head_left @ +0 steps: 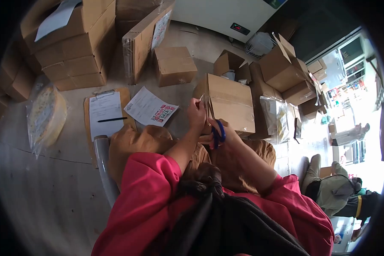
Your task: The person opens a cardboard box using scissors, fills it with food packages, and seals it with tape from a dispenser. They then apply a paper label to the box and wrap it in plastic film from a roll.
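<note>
A closed cardboard box (231,101) sits just in front of my knees, with clear tape across it. My right hand (227,135) grips a pair of scissors (218,133) by the blue handles. Their blades point up along the box's left side, toward my other hand. My left hand (196,112) is closed at that left edge, its fingers pinched around something thin that looks like tape or a strip of the box. What exactly it pinches is too small to tell.
Left of the box lie a printed sheet (151,106), a clipboard (127,100) with a pen (112,120), and a plastic-wrapped round item (47,114). A smaller box (175,66) stands ahead. Stacked cartons (74,47) rise left; open boxes (281,64) stand right. Another person (337,187) is at right.
</note>
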The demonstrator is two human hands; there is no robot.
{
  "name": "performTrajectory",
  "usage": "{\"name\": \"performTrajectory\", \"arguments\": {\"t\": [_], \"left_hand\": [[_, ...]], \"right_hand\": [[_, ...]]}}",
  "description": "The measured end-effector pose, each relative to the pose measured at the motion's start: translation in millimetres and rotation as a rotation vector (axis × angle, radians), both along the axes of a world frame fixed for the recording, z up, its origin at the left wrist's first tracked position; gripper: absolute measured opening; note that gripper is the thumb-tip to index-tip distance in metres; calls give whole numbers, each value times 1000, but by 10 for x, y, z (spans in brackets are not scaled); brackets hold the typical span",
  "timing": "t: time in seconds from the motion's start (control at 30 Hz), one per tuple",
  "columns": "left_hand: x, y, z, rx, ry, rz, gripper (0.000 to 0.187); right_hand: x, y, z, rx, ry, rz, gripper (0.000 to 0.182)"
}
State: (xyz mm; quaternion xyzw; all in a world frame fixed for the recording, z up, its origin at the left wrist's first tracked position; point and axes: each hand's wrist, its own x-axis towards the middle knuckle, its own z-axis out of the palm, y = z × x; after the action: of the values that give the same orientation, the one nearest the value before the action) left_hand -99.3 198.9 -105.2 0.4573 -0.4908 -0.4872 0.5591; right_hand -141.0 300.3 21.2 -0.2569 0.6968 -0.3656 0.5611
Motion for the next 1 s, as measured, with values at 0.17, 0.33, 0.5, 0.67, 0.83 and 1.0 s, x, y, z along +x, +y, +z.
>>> {"name": "performTrajectory", "arguments": {"t": [0.17,0.33,0.5,0.67,0.83,1.0], "left_hand": [[-68,97,-78,211,119,-20,20],[8,154,14,180,164,-52,22],[106,182,129,99,67,-67,20],[37,121,22,8,1,115,16],[114,-172,-75,198,78,173,13],[236,-514,-151,-210,-133,316,25]], "right_hand": [[136,-201,-100,-64,269,-53,42],[115,-497,-184,-47,430,-54,45],[-44,-721,-118,49,836,146,41],[-249,-504,80,-53,48,-21,30],[-445,-19,931,-238,113,-139,33],[-1905,343,129,-96,789,-272,44]]}}
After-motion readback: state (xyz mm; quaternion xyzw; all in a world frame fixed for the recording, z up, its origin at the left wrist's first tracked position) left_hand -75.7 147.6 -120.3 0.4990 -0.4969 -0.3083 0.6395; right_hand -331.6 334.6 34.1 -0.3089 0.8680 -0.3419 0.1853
